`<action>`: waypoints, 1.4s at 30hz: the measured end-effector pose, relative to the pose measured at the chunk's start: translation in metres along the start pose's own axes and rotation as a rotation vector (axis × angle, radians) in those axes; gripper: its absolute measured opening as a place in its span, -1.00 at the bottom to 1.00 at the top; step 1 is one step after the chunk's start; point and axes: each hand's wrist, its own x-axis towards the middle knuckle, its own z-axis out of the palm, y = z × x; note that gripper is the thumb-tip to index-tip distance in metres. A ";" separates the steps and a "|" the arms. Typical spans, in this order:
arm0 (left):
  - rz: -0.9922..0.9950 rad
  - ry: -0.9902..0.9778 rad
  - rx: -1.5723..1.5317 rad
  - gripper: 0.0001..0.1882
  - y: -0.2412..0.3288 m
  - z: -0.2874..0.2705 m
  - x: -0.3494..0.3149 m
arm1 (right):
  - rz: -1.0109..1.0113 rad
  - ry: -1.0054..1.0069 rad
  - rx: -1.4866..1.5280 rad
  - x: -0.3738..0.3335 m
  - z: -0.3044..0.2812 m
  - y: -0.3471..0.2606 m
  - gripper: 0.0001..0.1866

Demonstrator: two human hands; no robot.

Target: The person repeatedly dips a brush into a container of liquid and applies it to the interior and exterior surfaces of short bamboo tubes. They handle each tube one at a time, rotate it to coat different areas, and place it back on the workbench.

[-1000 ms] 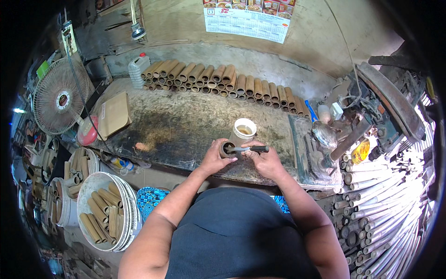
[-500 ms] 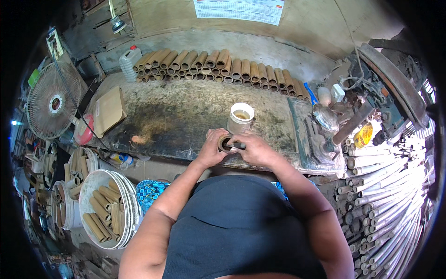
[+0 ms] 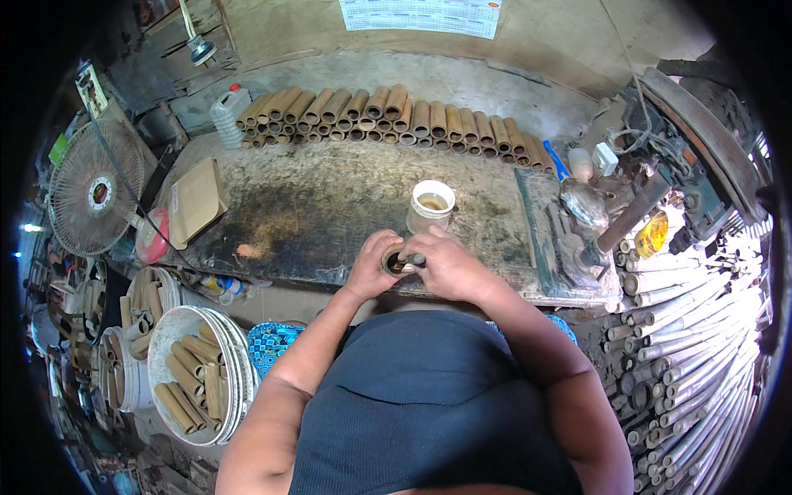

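My left hand (image 3: 371, 268) is wrapped round a short bamboo tube (image 3: 388, 253), whose open end faces up toward me. Fingers of my right hand (image 3: 450, 266) pinch a slim dark stick-like tool (image 3: 417, 260) at the tube's mouth. Its working end is hidden, so I cannot tell its kind. Both hands are close together over the front edge of the workbench (image 3: 289, 210). Just beyond them stands a white plastic tub (image 3: 432, 216) with yellowish-brown liquid in it.
Cut bamboo tubes (image 3: 363, 111) lie stacked along the wall. To the left are a fan (image 3: 99, 194), a brown envelope (image 3: 196, 202) and a white bucket (image 3: 239, 388) of tubes. A metal plate (image 3: 549, 239) and long bamboo poles (image 3: 693, 355) are at the right.
The stick-like tool has turned at the tube's mouth, and less of it shows past my right fingers. My left hand keeps its hold on the tube. The whole view has shifted slightly.
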 end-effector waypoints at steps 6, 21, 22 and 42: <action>-0.029 -0.042 -0.004 -0.25 -0.002 0.002 -0.003 | -0.023 0.005 0.036 -0.002 -0.012 -0.004 -0.71; -0.050 0.066 0.009 -0.22 0.000 0.002 -0.011 | -0.029 -0.014 0.005 0.015 0.003 -0.015 -0.71; -0.041 0.063 0.041 -0.21 0.000 0.000 -0.012 | -0.034 -0.018 0.018 0.014 0.001 -0.016 -0.72; -0.022 0.099 -0.019 -0.23 -0.008 -0.002 -0.014 | -0.063 0.132 0.042 0.012 0.027 -0.017 -0.66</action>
